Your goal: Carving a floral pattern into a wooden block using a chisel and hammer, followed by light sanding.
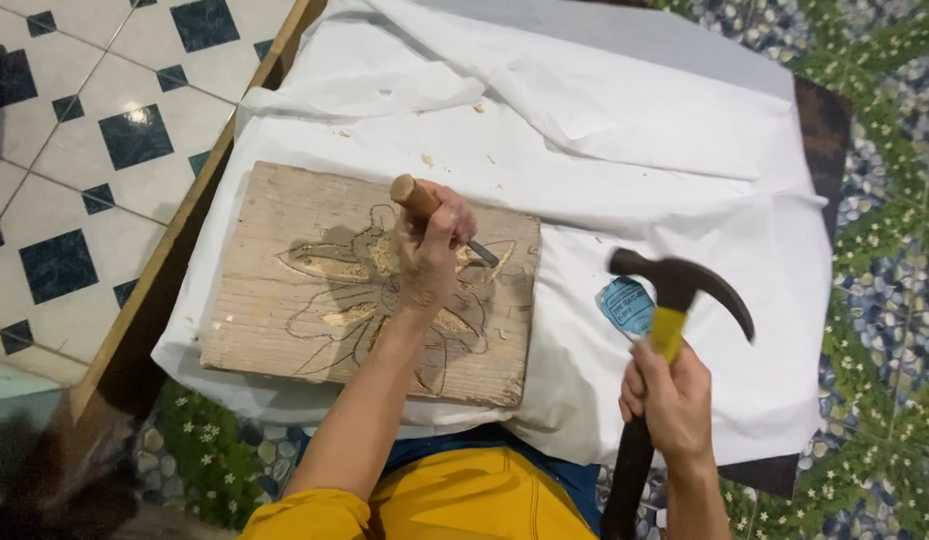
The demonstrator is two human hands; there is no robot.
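A weathered wooden board (285,300) lies on a white cloth, with a flower outline drawn and partly carved into it. My left hand (430,250) rests over the flower's centre and grips a wooden-handled chisel (417,197), whose metal blade (483,252) slants down to the board at the right. My right hand (670,395) is off to the right of the board, raised above the cloth. It holds a black claw hammer (685,285) with a yellow band on its neck, head up.
The white cloth (625,150) covers a small dark table (823,120), with wood chips scattered on it. A blue label (625,305) shows on the cloth. A wooden rail (175,240) runs along the left; tiled floor lies beyond it, patterned flooring on the right.
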